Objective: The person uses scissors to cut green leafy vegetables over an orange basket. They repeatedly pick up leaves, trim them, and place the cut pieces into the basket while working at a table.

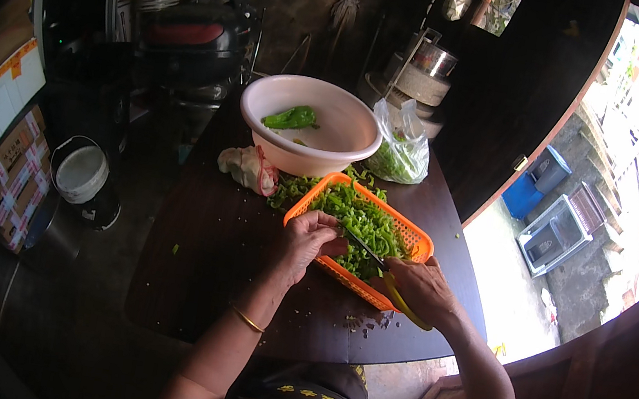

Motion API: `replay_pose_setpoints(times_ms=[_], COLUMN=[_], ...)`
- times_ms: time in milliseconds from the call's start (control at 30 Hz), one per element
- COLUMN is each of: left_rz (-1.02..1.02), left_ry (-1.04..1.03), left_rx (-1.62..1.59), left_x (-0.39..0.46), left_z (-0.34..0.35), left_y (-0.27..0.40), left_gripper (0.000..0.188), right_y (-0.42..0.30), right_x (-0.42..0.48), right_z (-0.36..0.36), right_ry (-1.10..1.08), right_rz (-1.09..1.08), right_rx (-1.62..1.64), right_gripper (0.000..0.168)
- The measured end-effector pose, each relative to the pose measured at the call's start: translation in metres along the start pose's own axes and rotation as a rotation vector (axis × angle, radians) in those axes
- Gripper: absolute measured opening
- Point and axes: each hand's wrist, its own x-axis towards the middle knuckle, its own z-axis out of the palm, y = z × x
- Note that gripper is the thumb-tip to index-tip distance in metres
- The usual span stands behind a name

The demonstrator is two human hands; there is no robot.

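My right hand point(421, 286) is closed on yellow-handled scissors point(401, 298), whose dark blades point up and left over an orange perforated plastic basket point(421, 245). Cut green pepper pieces point(365, 222) fill much of the basket. At its near left side is my left hand point(314, 236), thumb and fingertips pinched together by the blade tips; whether a small piece lies between them I cannot tell. Behind the basket, a large pale plastic basin point(306, 163) holds a whole green pepper point(293, 118) and small scraps.
A tied clear plastic bag point(400, 159) of greens stands right of the basin, and a crumpled cloth glove point(246, 168) lies left. Green scraps point(290, 189) and dark bits point(369, 324) lie on the dark wooden table point(204, 269). A bucket point(82, 173) stands on the floor at left.
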Motion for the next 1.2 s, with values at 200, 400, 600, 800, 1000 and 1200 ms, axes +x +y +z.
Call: replay_pose_setpoints(times_ms=[200, 400, 600, 800, 1000, 1200], left_rz=[-0.01, -0.017, -0.047, -0.097, 0.214, 0.875], left_ry=[0.022, 0.023, 0.004, -0.03, 0.065, 0.143], left_rx=[-0.035, -0.105, -0.096, -0.039, 0.537, 1.211], left_x=[0.002, 0.007, 0.003, -0.002, -0.001, -0.009], left_z=[-0.002, -0.007, -0.007, -0.004, 0.002, 0.017], left_y=[0.0, -0.004, 0.002, 0.008, 0.009, 0.014], left_gripper=[0.007, 0.005, 0.005, 0.005, 0.006, 0.014], right_y=[-0.002, -0.008, -0.005, -0.003, 0.014, 0.038], right_x=[0.001, 0.0, 0.001, 0.004, -0.015, -0.061], right_z=[0.001, 0.001, 0.004, 0.003, -0.004, 0.006], right_ry=[-0.003, 0.049, 0.059, 0.043, -0.008, 0.116], right_rz=[-0.002, -0.012, -0.019, 0.009, 0.233, 0.451], right_rx=[0.048, 0.034, 0.07, 0.116, 0.501, 0.951], right_gripper=[0.028, 0.031, 0.034, 0.034, 0.036, 0.042])
